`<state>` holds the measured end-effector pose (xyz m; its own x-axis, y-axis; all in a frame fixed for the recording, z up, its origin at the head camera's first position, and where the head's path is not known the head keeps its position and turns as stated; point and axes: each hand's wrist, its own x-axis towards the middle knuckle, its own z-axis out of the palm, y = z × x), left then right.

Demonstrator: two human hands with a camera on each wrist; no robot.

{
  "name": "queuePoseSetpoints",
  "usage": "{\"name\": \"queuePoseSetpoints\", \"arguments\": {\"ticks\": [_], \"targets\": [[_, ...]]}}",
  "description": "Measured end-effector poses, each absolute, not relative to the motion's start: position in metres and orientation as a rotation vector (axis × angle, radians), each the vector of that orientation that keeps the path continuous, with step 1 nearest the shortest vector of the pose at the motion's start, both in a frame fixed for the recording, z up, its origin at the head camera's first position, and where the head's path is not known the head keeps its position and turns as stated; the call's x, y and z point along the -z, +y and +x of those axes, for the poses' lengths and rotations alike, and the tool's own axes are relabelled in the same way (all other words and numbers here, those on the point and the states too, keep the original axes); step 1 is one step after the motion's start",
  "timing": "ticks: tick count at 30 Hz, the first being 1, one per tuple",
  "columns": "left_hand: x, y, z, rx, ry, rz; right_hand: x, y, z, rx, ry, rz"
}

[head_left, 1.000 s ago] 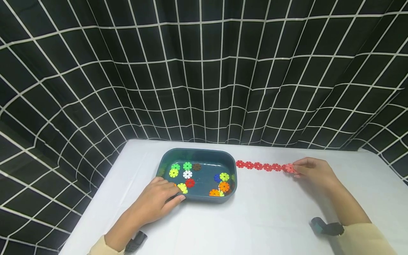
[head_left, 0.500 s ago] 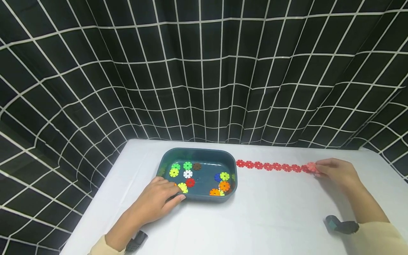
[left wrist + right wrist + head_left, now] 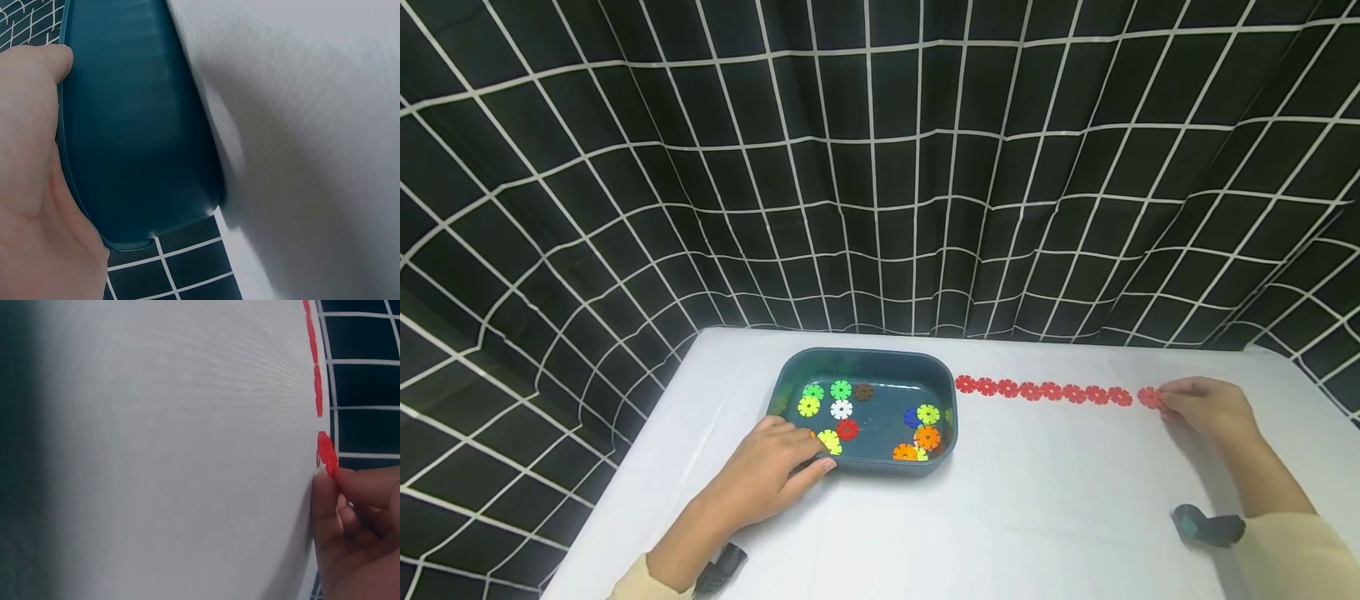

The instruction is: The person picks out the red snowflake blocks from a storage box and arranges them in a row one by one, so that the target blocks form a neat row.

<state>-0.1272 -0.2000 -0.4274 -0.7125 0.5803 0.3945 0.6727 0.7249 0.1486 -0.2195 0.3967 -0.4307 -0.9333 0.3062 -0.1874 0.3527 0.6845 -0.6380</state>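
A row of red notched plastic discs (image 3: 1052, 391) runs rightward from the tray along the back of the white table. My right hand (image 3: 1208, 410) is at the row's right end, pinching a red snowflake disc (image 3: 1150, 397) between thumb and fingers. A small gap parts it from the last disc of the row (image 3: 1120, 396). In the right wrist view the pinched disc (image 3: 327, 453) stands tilted close over the cloth. My left hand (image 3: 767, 471) grips the near left rim of the dark teal tray (image 3: 880, 468), fingers over the rim and thumb (image 3: 57, 61) outside.
Inside the tray lie loose discs: green discs (image 3: 841, 389), a white disc (image 3: 842, 409), a red disc (image 3: 847, 429), orange discs (image 3: 927, 437) and several others. A black curtain with a white grid (image 3: 880, 183) hangs around the table's back and sides.
My right hand has moved rightward along the row, and more red discs now lie in line behind it. The left hand and the tray have stayed put.
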Motion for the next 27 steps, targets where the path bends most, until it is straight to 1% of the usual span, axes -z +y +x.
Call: {"name": "queuePoseSetpoints", "arguments": {"ticks": [11, 27], "targets": [[0.4259, -0.1991, -0.1279, 0.399, -2.614, -0.977, 0.4278, 0.3896, -0.2181, 1.043, 2.878, 0.538], [0.4266, -0.1996, -0.1265, 0.403, -2.647, -0.965, 0.4363, 0.3882, -0.2206, 1.048, 2.889, 0.496]]}}
